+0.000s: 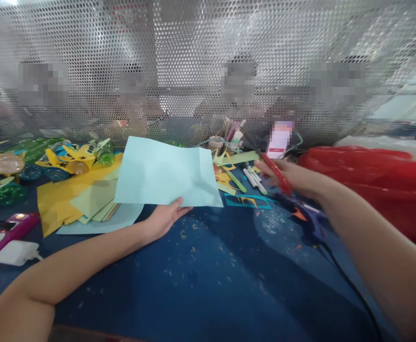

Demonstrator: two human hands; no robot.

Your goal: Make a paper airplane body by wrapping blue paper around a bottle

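My left hand (165,219) pinches the lower edge of a pale blue sheet of paper (167,173) between thumb and fingers. The sheet is raised above the blue table, with a crease near its right side. My right hand (282,172) is closed around a slim red tool (277,175), slanted and blurred, so its kind is unclear. Just below this hand lies a dark blue glue gun (309,221) with an orange part and a black cord. Near it are several markers (253,179) and a blue paper strip with cut-outs (231,201).
Yellow and green papers (56,202) lie left of the sheet, near plastic bottle pieces (10,194) and paper flowers (69,159). A purple device (10,232) and white charger (17,253) sit far left. Behind stand a lit phone (279,140) and perforated screen (190,57). Red plastic (368,175) is right.
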